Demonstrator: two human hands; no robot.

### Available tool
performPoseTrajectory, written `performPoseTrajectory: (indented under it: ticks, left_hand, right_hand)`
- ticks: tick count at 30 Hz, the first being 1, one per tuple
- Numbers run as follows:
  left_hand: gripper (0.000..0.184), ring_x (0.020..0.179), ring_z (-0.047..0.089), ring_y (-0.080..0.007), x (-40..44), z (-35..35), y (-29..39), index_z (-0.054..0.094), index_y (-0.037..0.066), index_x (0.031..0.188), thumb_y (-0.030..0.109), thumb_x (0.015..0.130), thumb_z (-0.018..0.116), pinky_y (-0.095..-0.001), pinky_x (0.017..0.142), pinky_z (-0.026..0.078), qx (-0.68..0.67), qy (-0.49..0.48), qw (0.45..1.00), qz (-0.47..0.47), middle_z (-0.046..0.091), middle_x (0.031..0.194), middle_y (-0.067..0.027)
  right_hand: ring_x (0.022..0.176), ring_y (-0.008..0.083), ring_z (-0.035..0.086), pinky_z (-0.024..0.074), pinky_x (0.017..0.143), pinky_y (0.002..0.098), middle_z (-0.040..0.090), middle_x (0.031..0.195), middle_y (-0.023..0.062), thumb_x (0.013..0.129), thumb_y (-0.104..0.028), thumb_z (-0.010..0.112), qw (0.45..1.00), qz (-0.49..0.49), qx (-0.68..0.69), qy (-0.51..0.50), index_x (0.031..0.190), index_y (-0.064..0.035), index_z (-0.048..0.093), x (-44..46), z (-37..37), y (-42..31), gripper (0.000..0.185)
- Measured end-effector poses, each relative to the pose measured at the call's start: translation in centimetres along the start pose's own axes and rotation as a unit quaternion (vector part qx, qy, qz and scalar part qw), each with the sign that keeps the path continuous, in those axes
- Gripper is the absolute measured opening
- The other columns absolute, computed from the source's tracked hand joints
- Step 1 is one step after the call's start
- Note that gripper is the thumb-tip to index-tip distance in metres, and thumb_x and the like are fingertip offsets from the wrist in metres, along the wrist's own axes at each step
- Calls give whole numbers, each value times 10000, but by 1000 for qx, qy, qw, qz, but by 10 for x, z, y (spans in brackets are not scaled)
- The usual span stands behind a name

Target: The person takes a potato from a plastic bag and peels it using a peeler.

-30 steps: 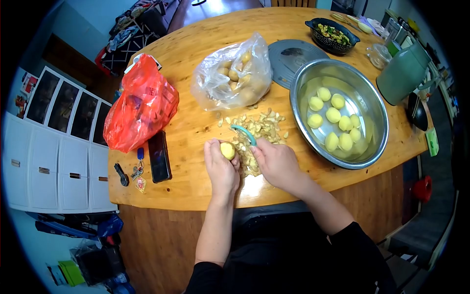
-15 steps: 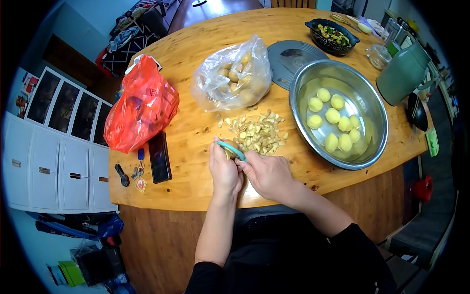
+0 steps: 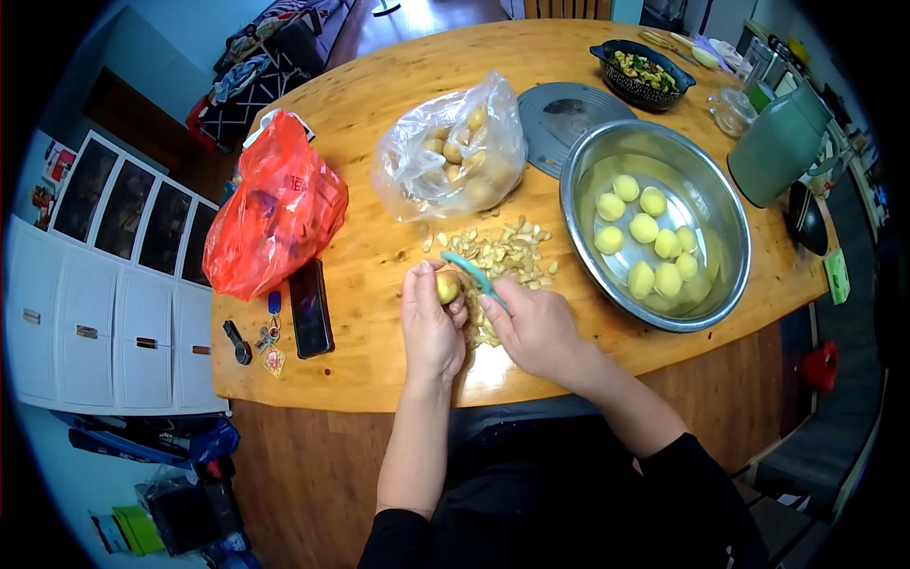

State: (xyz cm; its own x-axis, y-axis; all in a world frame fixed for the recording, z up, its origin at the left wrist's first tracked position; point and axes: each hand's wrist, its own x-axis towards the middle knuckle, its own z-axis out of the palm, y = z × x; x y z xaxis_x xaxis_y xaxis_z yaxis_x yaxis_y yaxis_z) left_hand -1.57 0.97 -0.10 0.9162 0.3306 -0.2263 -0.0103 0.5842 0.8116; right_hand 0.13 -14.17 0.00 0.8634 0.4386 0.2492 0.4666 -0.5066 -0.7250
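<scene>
Okay, so your left hand (image 3: 432, 327) is wrapped round a potato (image 3: 447, 287), and your right hand (image 3: 542, 327) has a teal peeler (image 3: 471, 270) gripped just beside it. Going clock-face from your hands: peelings (image 3: 507, 252) heaped on the wooden surface (image 3: 374, 370) at 1, clear plastic bag (image 3: 398, 185) of unpeeled potatoes (image 3: 452, 153) at 12, metal basin (image 3: 736, 237) with peeled potatoes (image 3: 644, 228) at 2, red plastic bag (image 3: 270, 223) at 10, phone (image 3: 311, 313) at 9.

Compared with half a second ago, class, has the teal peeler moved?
Yes: the teal peeler has shifted rightward and slightly up in the picture, nearer the steel basin.
</scene>
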Motion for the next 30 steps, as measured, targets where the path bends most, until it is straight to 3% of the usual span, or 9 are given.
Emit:
performPoseTrajectory:
  ticks: [8, 10, 14, 18, 24, 30]
  left_hand:
    - [294, 622, 457, -94, -1, 4, -10, 497, 116, 1020, 362, 1132, 382, -231, 509, 371, 23, 61, 998, 11, 565, 841, -34]
    - [322, 625, 463, -109, -5, 8, -5, 508, 89, 1009, 352, 1131, 370, -246, 511, 381, 27, 75, 997, -3, 584, 849, -66]
    - [279, 630, 454, -110, -4, 0, -5, 494, 100, 1017, 326, 1126, 373, -239, 506, 349, 20, 11, 1000, 9, 565, 841, -60]
    - [243, 630, 448, -106, -1, -2, -2, 489, 113, 1020, 311, 1120, 389, -232, 505, 336, 34, 21, 999, 16, 548, 835, -44]
    - [243, 640, 452, -83, 0, -2, -7, 471, 128, 1015, 331, 1129, 399, -232, 524, 357, 27, 50, 998, 37, 517, 811, -6]
    - [248, 646, 456, -72, 1, 6, -15, 441, 141, 984, 338, 1132, 408, -224, 553, 374, 59, 99, 991, 68, 497, 796, 15]
  right_hand:
    - [630, 382, 676, 509, 551, 513, 671, 699, 151, 1032, -293, 563, 999, -42, -12, -23, 927, -69, 533, -4, 4, -12, 249]
    - [636, 400, 671, 508, 568, 532, 665, 689, 164, 1038, -295, 549, 999, -23, -34, -28, 933, -66, 536, -1, 4, -9, 252]
    - [647, 440, 657, 499, 605, 574, 648, 668, 193, 1048, -297, 523, 996, 57, -57, -32, 944, -62, 540, 8, 1, 14, 257]
    - [634, 450, 642, 485, 603, 583, 637, 656, 199, 1044, -290, 532, 999, 31, -7, -20, 945, -59, 543, 6, -1, 5, 252]
    - [602, 391, 654, 489, 540, 524, 644, 658, 153, 1038, -280, 555, 999, -33, -1, -7, 931, -69, 535, -3, 1, -8, 238]
    - [595, 377, 659, 492, 530, 516, 657, 676, 143, 1038, -276, 553, 999, -23, -12, -21, 934, -76, 531, -6, 11, -14, 227]
